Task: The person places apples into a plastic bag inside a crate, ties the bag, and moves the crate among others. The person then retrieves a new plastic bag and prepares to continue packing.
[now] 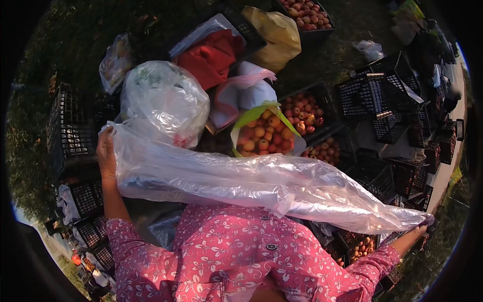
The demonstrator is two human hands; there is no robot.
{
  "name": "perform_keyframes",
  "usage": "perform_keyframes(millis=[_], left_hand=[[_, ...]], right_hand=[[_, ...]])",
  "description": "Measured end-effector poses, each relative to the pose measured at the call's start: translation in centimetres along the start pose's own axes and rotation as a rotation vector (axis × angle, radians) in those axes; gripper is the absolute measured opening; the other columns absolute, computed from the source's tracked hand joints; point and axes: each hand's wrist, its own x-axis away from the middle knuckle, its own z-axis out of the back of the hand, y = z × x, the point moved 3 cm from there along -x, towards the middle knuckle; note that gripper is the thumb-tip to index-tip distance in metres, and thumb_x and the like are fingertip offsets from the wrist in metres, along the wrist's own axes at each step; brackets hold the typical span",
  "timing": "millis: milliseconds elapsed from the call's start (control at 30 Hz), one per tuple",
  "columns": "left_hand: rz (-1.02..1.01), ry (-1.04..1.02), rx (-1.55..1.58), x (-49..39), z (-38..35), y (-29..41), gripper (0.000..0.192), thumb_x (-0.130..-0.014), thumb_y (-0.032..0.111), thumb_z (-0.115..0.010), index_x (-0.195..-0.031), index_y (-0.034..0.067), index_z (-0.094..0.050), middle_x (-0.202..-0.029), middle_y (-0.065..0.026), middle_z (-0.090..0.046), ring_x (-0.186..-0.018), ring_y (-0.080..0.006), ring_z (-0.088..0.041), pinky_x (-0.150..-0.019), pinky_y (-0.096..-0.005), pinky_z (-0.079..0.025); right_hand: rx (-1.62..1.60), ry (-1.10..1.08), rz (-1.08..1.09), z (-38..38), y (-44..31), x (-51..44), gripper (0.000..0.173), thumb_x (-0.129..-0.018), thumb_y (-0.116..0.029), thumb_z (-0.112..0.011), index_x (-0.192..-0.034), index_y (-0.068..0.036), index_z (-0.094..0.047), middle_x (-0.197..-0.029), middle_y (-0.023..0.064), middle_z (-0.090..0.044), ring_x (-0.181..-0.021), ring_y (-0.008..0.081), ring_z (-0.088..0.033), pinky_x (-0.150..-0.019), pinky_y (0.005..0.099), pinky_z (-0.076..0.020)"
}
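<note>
A long clear plastic bag [241,177] stretches across my front at chest height. One end is gripped by my left hand [107,153], which is raised at the left. At the far right, my right hand [419,229] holds the gathered, narrow other end. Beyond the clear plastic bag stands a yellow-green-rimmed bag of apples [264,134], open at the top. A large, full translucent plastic bag [162,98] is beside it, just past my left hand; its contents are blurred by the plastic.
Black plastic crates [362,94] are stacked at the right. Crates of apples [302,111] lie ahead, near a red cloth [211,56] and a tan sack [275,37]. Another black crate [73,128] stands at the left, below a small knotted bag [116,62].
</note>
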Motion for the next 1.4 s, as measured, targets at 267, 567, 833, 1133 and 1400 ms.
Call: perform_keyframes(millis=[267, 567, 833, 1133, 1400], left_hand=[[0.233, -1.415, -0.048, 15.4, -27.1, 5.9, 0.06, -0.08, 0.038, -0.063, -0.131, 0.011, -0.045, -0.12, -0.0203, -0.056, -0.109, -0.033, -0.055, -0.092, -0.0374, -0.042], [0.647, -0.747, 0.372, 8.8, -19.8, 0.1, 0.024, -0.088, 0.015, -0.053, -0.108, 0.004, -0.06, -0.093, -0.009, -0.065, -0.087, -0.015, -0.058, -0.079, -0.03, -0.047], [0.584, 0.267, 1.057, -1.7, -7.3, 0.6, 0.026, -0.089, 0.016, -0.051, -0.112, 0.006, -0.058, -0.101, -0.0088, -0.063, -0.089, -0.0174, -0.059, -0.079, -0.0302, -0.049], [0.063, 0.62, 0.794, -12.7, -0.6, 9.4, 0.029, -0.092, 0.022, -0.047, -0.115, 0.006, -0.055, -0.102, -0.0088, -0.062, -0.09, -0.0187, -0.06, -0.077, -0.0298, -0.05], [-0.015, 0.588, 0.698, -17.1, -7.7, 17.2, 0.032, -0.095, 0.027, -0.042, -0.117, 0.007, -0.053, -0.104, -0.0089, -0.061, -0.09, -0.0198, -0.061, -0.075, -0.0294, -0.051]], right_hand=[[0.469, -0.683, -0.263, -6.5, 9.7, 15.0, 0.039, -0.094, -0.029, -0.047, -0.127, -0.009, -0.046, -0.109, 0.0036, -0.059, -0.085, 0.0167, -0.06, -0.067, 0.0271, -0.0496], [2.205, -1.46, 0.084, -1.2, 21.8, 28.7, 0.104, -0.056, -0.042, -0.079, -0.138, -0.009, -0.024, -0.107, 0.0191, -0.062, -0.098, 0.0323, -0.061, -0.083, 0.0397, -0.049], [2.309, -1.137, 0.043, 11.1, 23.4, 24.3, 0.019, -0.078, -0.014, -0.054, -0.087, -0.006, -0.068, -0.089, 0.0178, -0.066, -0.086, 0.0347, -0.064, -0.073, 0.0423, -0.0515], [2.122, -0.547, 0.106, 20.6, 14.9, 19.6, 0.016, -0.076, -0.012, -0.056, -0.083, -0.002, -0.066, -0.083, 0.0199, -0.065, -0.082, 0.038, -0.063, -0.071, 0.0449, -0.0498], [2.112, -0.446, 0.039, 28.9, 10.0, 21.4, 0.018, -0.077, -0.013, -0.054, -0.081, 0.0, -0.066, -0.081, 0.0212, -0.065, -0.078, 0.0389, -0.062, -0.069, 0.0455, -0.049]])
